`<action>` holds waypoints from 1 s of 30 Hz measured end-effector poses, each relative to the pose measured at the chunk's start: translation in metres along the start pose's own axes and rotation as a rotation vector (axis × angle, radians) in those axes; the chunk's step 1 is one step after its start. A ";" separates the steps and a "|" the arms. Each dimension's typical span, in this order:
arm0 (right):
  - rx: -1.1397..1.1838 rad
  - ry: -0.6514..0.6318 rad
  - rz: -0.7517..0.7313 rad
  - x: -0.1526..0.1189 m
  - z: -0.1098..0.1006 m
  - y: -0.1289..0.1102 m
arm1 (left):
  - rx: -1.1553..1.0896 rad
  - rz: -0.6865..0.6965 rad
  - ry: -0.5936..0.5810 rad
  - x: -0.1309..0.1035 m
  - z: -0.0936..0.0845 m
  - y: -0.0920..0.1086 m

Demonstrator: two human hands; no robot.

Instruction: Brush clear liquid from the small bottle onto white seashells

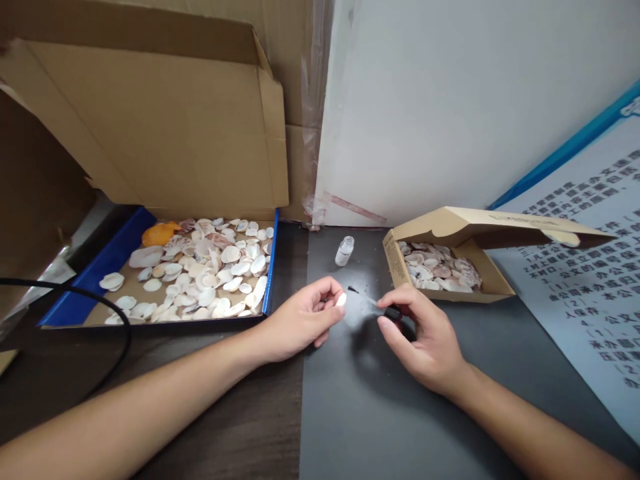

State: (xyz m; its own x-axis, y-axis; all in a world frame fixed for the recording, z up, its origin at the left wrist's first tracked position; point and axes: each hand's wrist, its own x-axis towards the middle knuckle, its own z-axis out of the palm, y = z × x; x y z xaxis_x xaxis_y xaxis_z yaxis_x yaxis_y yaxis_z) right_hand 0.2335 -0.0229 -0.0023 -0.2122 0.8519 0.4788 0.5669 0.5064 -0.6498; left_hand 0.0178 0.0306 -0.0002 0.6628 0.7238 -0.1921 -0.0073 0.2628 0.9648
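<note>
Between thumb and fingers, my left hand (307, 317) pinches a small white shell (341, 300) at the middle of the view. My right hand (425, 333) grips the black cap of a small brush (393, 313), whose thin clear stem and dark tip point left toward the shell without touching it. An open glass bottle (345, 251) with a pale label stands upright behind the hands. Many shells (200, 267) lie in a blue-edged cardboard box (273, 267) on the left. More shells (440, 267) fill a smaller brown box (397, 263) on the right.
A black cable (127, 333) curves over the table at the left. Behind stand cardboard and a white panel (425, 100). A printed sheet (590, 267) with a blue edge slants along the right side. The dark table (350, 427) lies under both forearms.
</note>
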 end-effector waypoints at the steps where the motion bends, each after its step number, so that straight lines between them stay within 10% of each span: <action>1: 0.004 0.006 -0.001 0.000 0.000 0.000 | 0.003 0.002 -0.004 0.000 0.000 0.000; 30: 0.037 -0.006 -0.105 0.001 -0.002 -0.004 | 0.033 0.004 -0.056 -0.001 0.000 0.002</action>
State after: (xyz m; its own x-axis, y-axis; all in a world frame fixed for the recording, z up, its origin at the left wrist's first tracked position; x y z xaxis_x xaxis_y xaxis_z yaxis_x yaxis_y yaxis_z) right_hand 0.2330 -0.0240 0.0022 -0.2740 0.7948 0.5415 0.5116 0.5972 -0.6177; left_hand 0.0176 0.0307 0.0021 0.7035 0.6880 -0.1784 0.0134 0.2381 0.9712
